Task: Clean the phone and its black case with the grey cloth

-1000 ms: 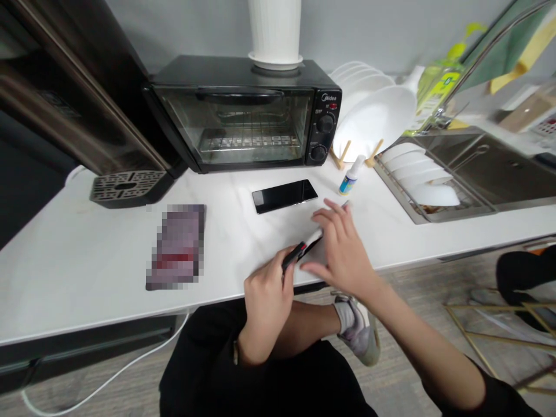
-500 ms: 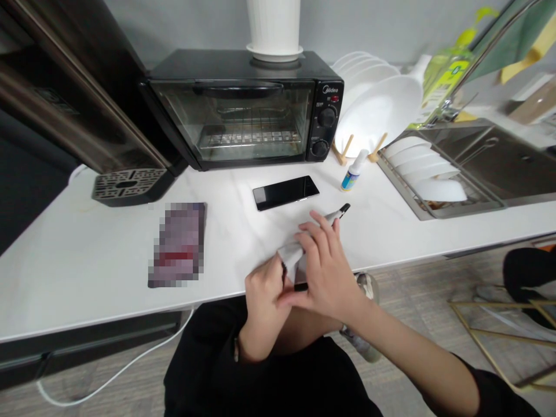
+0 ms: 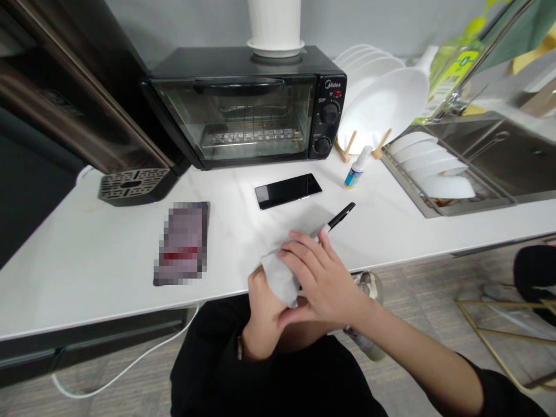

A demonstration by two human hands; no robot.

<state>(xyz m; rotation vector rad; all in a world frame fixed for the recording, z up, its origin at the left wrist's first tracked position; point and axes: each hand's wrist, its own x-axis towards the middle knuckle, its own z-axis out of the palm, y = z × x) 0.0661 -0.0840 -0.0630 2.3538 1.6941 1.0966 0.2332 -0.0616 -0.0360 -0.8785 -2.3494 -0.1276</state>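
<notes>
A grey cloth bunches between my hands at the counter's front edge. My left hand curls under and around it, its fingers mostly hidden. Over the cloth lies my right hand, fingers bent and pressing it down, thumb reaching toward my left hand. Of the dark flat device glimpsed under my hands earlier, almost nothing shows now. Just beyond my right fingertips a black pen rests on the counter. Farther back lies a black smartphone, screen up. A small white spray bottle with a blue label stands to its right.
A toaster oven carries a white pot. White plates stand in a wooden rack beside it. The sink holds bowls on the right. At left are a blurred-out purple item and a dark machine.
My right hand has slid back toward me and left along the cloth, uncovering more of the pen. The cloth now covers the dark device's edge. The view has shifted slightly.
</notes>
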